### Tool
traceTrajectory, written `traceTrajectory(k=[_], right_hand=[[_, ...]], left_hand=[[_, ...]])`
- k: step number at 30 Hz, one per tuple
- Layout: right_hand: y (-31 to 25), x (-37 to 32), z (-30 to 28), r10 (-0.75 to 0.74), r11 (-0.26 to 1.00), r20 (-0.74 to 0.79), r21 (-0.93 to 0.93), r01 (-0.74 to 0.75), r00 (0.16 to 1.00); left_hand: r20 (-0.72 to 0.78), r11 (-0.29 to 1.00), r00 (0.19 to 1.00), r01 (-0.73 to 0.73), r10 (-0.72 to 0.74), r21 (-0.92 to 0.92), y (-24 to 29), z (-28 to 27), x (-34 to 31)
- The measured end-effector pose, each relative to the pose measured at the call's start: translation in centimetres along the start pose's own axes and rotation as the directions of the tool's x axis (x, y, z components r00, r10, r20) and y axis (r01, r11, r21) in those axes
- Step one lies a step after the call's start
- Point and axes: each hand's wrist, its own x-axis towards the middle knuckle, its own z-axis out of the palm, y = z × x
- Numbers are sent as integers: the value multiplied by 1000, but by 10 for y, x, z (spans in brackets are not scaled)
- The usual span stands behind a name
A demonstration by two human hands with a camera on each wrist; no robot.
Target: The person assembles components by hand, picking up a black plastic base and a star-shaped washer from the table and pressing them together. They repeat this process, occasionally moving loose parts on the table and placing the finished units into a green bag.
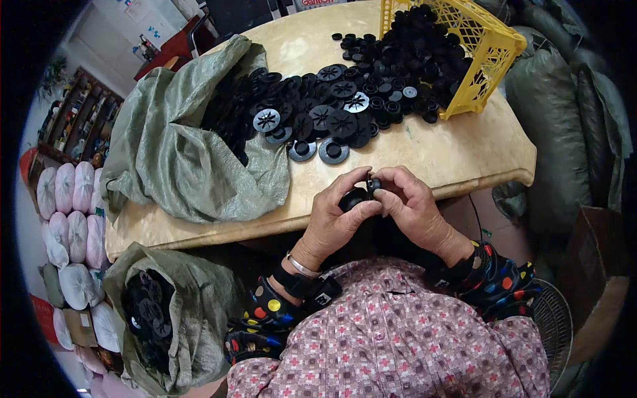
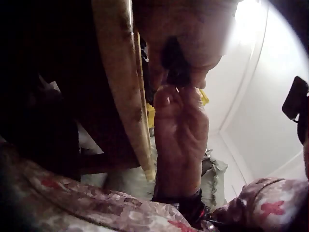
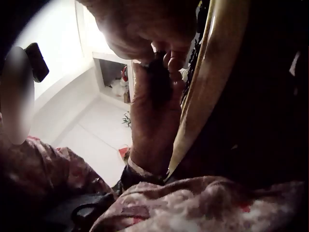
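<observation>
Above the table's near edge, my left hand [image 1: 366, 192] grips a round black plastic part [image 1: 353, 198]. My right hand [image 1: 383, 188] pinches a smaller black piece [image 1: 374, 184] against that part's upper side. In the left wrist view the right hand [image 2: 179, 126] rises from below to the dark part [image 2: 175, 67]. The right wrist view has the left hand [image 3: 153, 116] with the dark part [image 3: 159, 79] among its fingers. Fine detail of the parts is lost in shadow there.
A heap of black discs and caps [image 1: 345, 99] covers the beige table [image 1: 464, 152], spilling from a tipped yellow crate [image 1: 484, 46] and a green sack [image 1: 172, 146]. Another sack of black parts [image 1: 156, 312] stands at lower left. A fan [image 1: 554, 325] is at the right.
</observation>
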Motion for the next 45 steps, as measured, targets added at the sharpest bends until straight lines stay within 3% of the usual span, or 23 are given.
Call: traceTrajectory(k=[2, 4, 6, 8, 11, 13, 16, 19, 21, 22, 23, 25, 27, 29, 30, 31, 33, 36, 39, 41, 43, 44, 45], right_hand=[[-3, -2, 2, -122, 990, -7, -78, 121, 993], [-7, -3, -1, -178, 976, 33, -124, 181, 983], [-7, -2, -5, -231, 956, 73, -169, 241, 970], [-5, -1, -9, -449, 826, 205, -274, 492, 869], [-7, -3, -14, -478, 770, 336, -285, 571, 812], [-7, -5, -15, -483, 767, 356, -269, 582, 800], [-2, -6, -14, -472, 783, 328, -270, 560, 818], [3, -13, 0, -402, 854, 160, -290, 433, 901], [2, -15, 13, -125, 983, 9, -136, 125, 992], [0, -17, 19, 4, 999, -48, -35, -6, 999], [-1, -16, 18, 1, 999, -53, -32, -3, 999], [-6, -14, 11, 367, 927, 145, 28, -375, 919], [-6, -10, 8, 308, 951, 144, -48, -304, 941], [-9, -2, 1, 239, 967, 148, -128, -221, 960], [-11, 5, -4, 79, 969, 107, -243, -51, 991], [-12, 12, -9, -86, 928, 84, -355, 110, 993], [-4, 39, -25, -426, 736, -23, -590, 332, 904], [13, 79, -45, -475, 541, 20, -782, 310, 880], [33, 105, -52, -413, 407, 121, -862, 302, 903], [39, 112, -54, -339, 334, 179, -895, 296, 924], [42, 114, -55, -326, 313, 261, -877, 364, 909], [43, 114, -56, -324, 315, 261, -877, 364, 909], [44, 113, -58, -341, 329, 266, -865, 379, 902]], left_hand=[[-6, 1000, 1000, 14, -14, -18, 2, -1, -4], [105, 887, 962, 272, -250, -373, 9, -1, -6], [148, 819, 948, 317, -281, -477, 5, -1, -9], [225, 666, 902, 425, -369, -613, 7, -3, -12], [316, 537, 854, 508, -412, -673, 13, -6, -15], [326, 521, 849, 517, -417, -679, 12, -5, -19], [265, 645, 891, 450, -368, -618, 10, -2, -22], [171, 778, 920, 390, -353, -492, 10, 0, -25], [9, 983, 987, 158, -158, -98, 5, 0, -27], [4, 994, 998, 67, -68, 85, 9, -1, -26], [7, 994, 998, 65, -65, 89, 9, -1, -26], [7, 930, 990, -132, 138, 342, 5, 2, -29], [14, 921, 989, -145, 150, 362, 5, 2, -29], [37, 986, 999, -17, 11, 168, 6, -4, -28], [-2, 973, 985, 170, -172, -157, 9, -6, -27], [24, 823, 935, 324, -354, -466, 14, -9, -27], [38, 585, 874, 355, -484, -729, 19, -18, -17], [40, 362, 921, 192, -387, -912, 4, -35, -11], [-65, 490, 916, 151, -396, -859, 9, -43, 4], [-91, 473, 892, 146, -443, -869, 8, -47, 16], [-104, 757, 901, 285, -420, -588, 6, -50, 28], [-148, 859, 872, 406, -466, -312, 9, -50, 33], [-145, 857, 871, 409, -469, -312, 6, -49, 38]])
